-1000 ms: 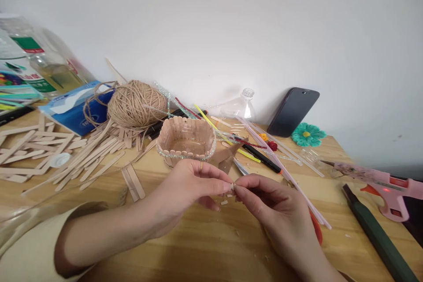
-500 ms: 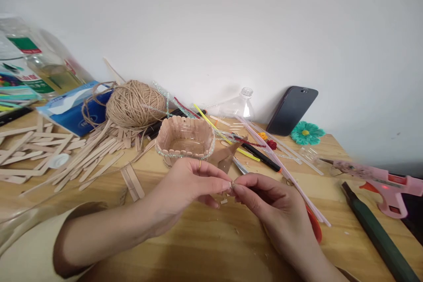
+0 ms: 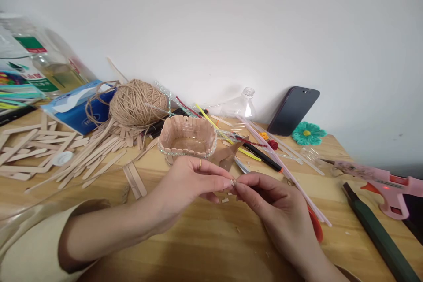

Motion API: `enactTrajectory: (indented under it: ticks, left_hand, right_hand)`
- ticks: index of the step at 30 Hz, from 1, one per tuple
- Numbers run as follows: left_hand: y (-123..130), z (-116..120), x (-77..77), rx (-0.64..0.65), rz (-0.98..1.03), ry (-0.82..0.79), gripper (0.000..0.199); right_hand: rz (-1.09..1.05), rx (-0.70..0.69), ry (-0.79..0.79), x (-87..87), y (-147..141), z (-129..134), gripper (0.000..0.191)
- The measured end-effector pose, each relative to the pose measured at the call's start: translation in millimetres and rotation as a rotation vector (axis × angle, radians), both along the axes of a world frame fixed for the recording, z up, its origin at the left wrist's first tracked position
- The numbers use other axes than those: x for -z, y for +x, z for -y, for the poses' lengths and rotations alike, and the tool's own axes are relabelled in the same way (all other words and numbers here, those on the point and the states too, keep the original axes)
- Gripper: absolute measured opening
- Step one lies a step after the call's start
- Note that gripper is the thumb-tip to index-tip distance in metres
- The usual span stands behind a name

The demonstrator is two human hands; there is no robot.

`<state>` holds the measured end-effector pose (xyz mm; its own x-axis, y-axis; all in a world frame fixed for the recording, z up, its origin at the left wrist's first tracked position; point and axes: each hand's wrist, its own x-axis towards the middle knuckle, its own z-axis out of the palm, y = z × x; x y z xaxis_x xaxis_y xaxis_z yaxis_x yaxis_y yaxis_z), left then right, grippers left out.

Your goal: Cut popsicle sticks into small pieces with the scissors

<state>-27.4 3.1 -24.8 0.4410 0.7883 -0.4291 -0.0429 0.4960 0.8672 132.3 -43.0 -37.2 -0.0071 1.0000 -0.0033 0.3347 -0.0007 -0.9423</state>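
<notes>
My left hand [image 3: 194,180] and my right hand [image 3: 274,202] meet fingertip to fingertip above the front of the table. Both pinch a tiny pale piece [image 3: 233,182] between thumb and forefinger; the fingers cover most of it, so its kind does not show. Just behind my left hand stands a small basket [image 3: 188,139] made of wooden craft sticks, with glittery trim around it. Scissors lie partly under my right hand, their blade [image 3: 242,165] and an orange-red handle [image 3: 315,224] showing. Small wood chips [image 3: 225,200] are scattered below my fingers.
Loose craft sticks [image 3: 102,158], a twine ball [image 3: 137,103] and a blue packet [image 3: 86,114] lie left. A cut plastic bottle [image 3: 243,105], phone [image 3: 294,110] and teal flower [image 3: 308,133] stand behind. At right are a pink glue gun [image 3: 380,180] and a dark green tool [image 3: 376,224].
Both hands keep their pinch at nearly the same spot, with only slight finger movement. The view has shifted a little, so the things on the left sit slightly further right.
</notes>
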Motion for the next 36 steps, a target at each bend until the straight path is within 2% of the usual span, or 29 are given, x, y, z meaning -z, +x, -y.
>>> enactTrajectory:
  ticks: [7, 12, 16, 19, 24, 26, 33, 36]
  left_hand:
    - [-4.4, -6.8, -9.5, -0.015, -0.025, 0.056, 0.004]
    - [-13.7, -12.1, -18.5, -0.050, 0.000, 0.108, 0.003]
    - [-18.2, -13.0, -22.8, -0.005, 0.004, 0.148, 0.002]
    - [-19.6, -13.5, -25.0, -0.001, -0.008, 0.184, 0.003]
    - [-21.3, -15.3, -26.5, -0.034, -0.033, 0.208, 0.002]
    - [-22.0, -15.7, -26.0, -0.036, -0.033, 0.211, 0.003]
    - [-24.8, -15.8, -23.0, 0.017, -0.007, 0.216, 0.002]
    - [-25.8, -15.8, -22.0, 0.019, -0.008, 0.225, 0.003]
  right_hand:
    - [0.079, 0.006, 0.031, -2.7, 2.9, -2.6, 0.014]
    - [0.346, -0.236, -0.050, 7.8, -3.3, -4.7, 0.016]
    - [0.469, -0.300, 0.006, 17.3, -6.0, -5.5, 0.014]
    - [0.437, -0.229, 0.022, 14.8, -0.3, -8.6, 0.013]
    - [0.443, 0.016, 0.052, 3.8, 15.4, -14.3, 0.011]
    - [0.457, 0.038, 0.062, 1.9, 20.1, -14.8, 0.010]
    - [0.562, -0.108, 0.192, 2.3, 28.2, -12.6, 0.008]
    - [0.637, -0.259, 0.183, 6.6, 23.7, -9.5, 0.012]
